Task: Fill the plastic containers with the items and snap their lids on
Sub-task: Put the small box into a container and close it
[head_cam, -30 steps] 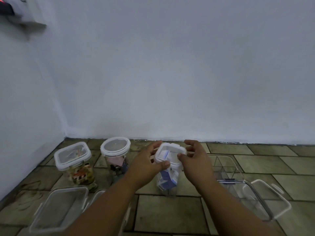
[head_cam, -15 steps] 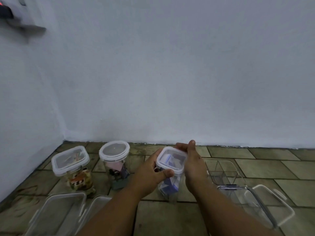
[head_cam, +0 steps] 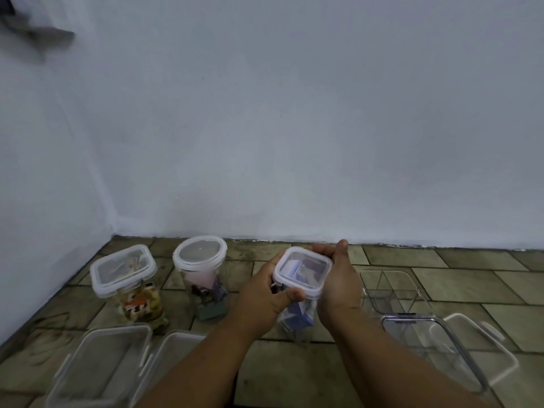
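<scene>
**A:** How do the fingers lie?

**B:** The left hand (head_cam: pixel 262 295) curls round the left side of the tall container (head_cam: pixel 297 316). Its thumb (head_cam: pixel 290 296) presses against the near edge of the lid (head_cam: pixel 303 267). The right hand (head_cam: pixel 338 282) wraps the right side, with its fingers (head_cam: pixel 322 249) hooked over the lid's far edge and the thumb raised.

**B:** So both hands grip it?

**A:** Yes. It stands upright between the 2 hands with the lid on top, and blue and purple items (head_cam: pixel 295 315) show through its clear wall. I cannot tell whether its base touches the tiled floor (head_cam: pixel 288 375).

**A:** And around it?

**B:** To its left stand 2 more lidded containers, both with items inside. The round-lidded container (head_cam: pixel 200 254) is the nearer one. The square-lidded container (head_cam: pixel 123 270) is further left, by the corner of the wall (head_cam: pixel 294 128). In front of them, 2 open clear tubs (head_cam: pixel 100 363) sit side by side. On the right, a clear divided container (head_cam: pixel 388 287) sits just beside the right hand. Nearer the camera is a large clear box (head_cam: pixel 426 346) with a dark rim, and a pale latched lid (head_cam: pixel 488 366) lies against it.
</scene>
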